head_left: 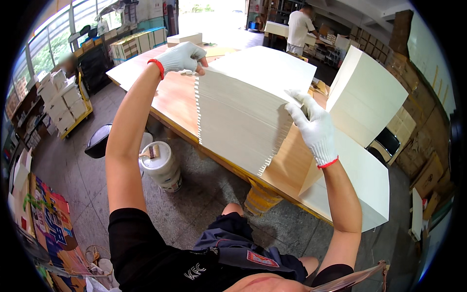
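Note:
A tall stack of grey-white paper sheets point(238, 117) lies across the table in front of me, with small white tabs along its left and right edges. My left hand point(182, 58), in a white knit glove with a red cuff, is closed at the stack's far left corner, its bare fingertips curled down against it. At the far right corner my right hand point(311, 119), gloved alike, grips the edge with its fingers bent over it and the thumb apart. The undersides of both grips are hidden.
Another white stack point(277, 65) lies behind, and taller white stacks point(365, 97) stand at right. Below the table's point(287, 160) near edge is a white bucket point(163, 168) with a brush point(152, 152) on top. A loaded trolley point(78, 117) stands left; a person point(299, 29) works far back.

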`<state>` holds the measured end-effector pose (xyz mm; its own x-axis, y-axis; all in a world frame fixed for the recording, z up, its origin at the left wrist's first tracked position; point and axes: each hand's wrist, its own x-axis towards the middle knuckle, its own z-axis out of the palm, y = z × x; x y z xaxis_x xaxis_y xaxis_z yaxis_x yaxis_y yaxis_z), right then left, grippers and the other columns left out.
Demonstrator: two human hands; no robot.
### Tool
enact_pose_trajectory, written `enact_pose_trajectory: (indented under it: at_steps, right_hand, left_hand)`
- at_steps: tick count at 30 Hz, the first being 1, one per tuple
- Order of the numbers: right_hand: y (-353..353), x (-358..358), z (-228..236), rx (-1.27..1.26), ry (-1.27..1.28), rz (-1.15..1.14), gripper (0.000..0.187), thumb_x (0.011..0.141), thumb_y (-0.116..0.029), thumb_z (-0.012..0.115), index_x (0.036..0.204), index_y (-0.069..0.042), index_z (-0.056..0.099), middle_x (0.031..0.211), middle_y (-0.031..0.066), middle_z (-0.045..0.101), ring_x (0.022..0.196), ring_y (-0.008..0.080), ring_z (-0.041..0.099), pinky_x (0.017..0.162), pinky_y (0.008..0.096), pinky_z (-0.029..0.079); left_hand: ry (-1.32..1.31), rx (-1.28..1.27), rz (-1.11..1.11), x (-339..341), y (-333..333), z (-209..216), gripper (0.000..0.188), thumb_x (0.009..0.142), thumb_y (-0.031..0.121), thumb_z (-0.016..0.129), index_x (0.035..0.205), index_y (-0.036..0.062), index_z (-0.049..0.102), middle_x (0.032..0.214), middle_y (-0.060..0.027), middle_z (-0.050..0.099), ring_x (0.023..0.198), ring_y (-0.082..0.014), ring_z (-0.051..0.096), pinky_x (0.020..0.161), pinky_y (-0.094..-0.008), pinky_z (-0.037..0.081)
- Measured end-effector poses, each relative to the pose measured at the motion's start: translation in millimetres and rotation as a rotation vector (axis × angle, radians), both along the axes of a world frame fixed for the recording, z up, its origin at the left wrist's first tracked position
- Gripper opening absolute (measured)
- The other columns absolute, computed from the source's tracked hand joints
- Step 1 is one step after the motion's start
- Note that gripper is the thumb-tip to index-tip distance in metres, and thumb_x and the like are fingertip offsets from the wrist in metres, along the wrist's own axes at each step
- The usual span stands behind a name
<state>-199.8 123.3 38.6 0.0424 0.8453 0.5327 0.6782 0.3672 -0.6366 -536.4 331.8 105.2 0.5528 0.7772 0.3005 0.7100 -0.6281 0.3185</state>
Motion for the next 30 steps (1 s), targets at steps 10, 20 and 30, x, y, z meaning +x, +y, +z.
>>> enact_pose_trajectory:
  at_steps: [10, 20, 30]
  right_hand:
    - [5, 3, -1, -0.033, 0.045, 0.039, 0.04, 0.096, -0.031, 0.066, 0.123, -0.002, 0.068, 0.079, 0.0063, 0.068, 0.073, 0.0103, 0.06, 0.07, 0.0263, 0.048]
    - [2, 3, -9, 0.108, -0.069, 0.011, 0.035, 0.096, -0.032, 0.065, 0.12, -0.007, 0.069, 0.086, 0.0138, 0.072, 0.077, 0.02, 0.07, 0.071, 0.0321, 0.052]
    - [-15, 10, -21, 0.285, -0.476, -0.144, 0.052, 0.097, -0.047, 0.059, 0.133, -0.01, 0.06, 0.08, 0.0153, 0.069, 0.07, 0.0287, 0.069, 0.065, 0.0403, 0.054]
  left_hand:
    - [0.009, 0.029, 0.01, -2, 0, -2, 0.024, 0.077, 0.024, 0.085, 0.096, 0.0105, 0.078, 0.072, -0.0005, 0.067, 0.068, -0.0108, 0.06, 0.061, -0.0262, 0.046]
    - [-0.008, 0.011, -0.022, -2, -2, -3, 0.023, 0.078, 0.022, 0.083, 0.095, 0.0087, 0.078, 0.076, 0.0007, 0.07, 0.069, -0.0087, 0.06, 0.063, -0.0262, 0.047]
    - [0.33, 0.06, 0.16, 14, -27, 19, 0.024, 0.077, 0.014, 0.079, 0.1, 0.0086, 0.074, 0.098, -0.0071, 0.072, 0.088, -0.0218, 0.068, 0.077, -0.0345, 0.054]
